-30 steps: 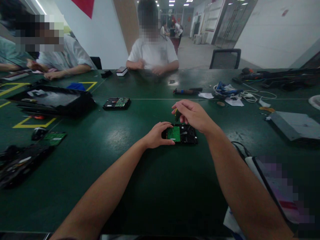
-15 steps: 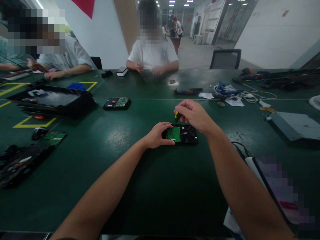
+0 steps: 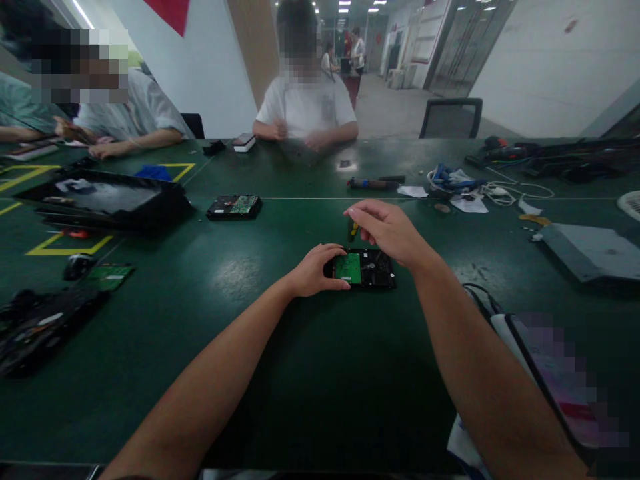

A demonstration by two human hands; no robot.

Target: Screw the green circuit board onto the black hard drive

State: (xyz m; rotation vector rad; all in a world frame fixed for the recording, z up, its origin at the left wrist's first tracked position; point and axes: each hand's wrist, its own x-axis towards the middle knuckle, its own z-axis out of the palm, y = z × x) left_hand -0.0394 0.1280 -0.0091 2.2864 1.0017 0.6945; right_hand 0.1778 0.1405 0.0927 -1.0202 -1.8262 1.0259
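A black hard drive (image 3: 379,270) with a green circuit board (image 3: 349,268) facing up lies flat on the dark green table. My left hand (image 3: 320,270) grips its left end, thumb along the near edge and fingers along the far edge. Over the far side of the drive, my right hand (image 3: 383,227) has its fingers closed round a small yellow-and-black screwdriver (image 3: 353,231), held roughly upright. The fingers partly cover the handle, and I cannot make out whether the tip touches the board.
Another hard drive (image 3: 234,207) lies farther left, near a black tray (image 3: 115,200). Dismantled black parts (image 3: 45,327) are at the left. To the right are a grey metal box (image 3: 595,250), a phone (image 3: 550,380) and bundled cables (image 3: 455,179). A person (image 3: 307,110) sits opposite.
My right fingers have shifted slightly around the screwdriver's handle, its top now more covered. The left hand and the hard drive stay in place.
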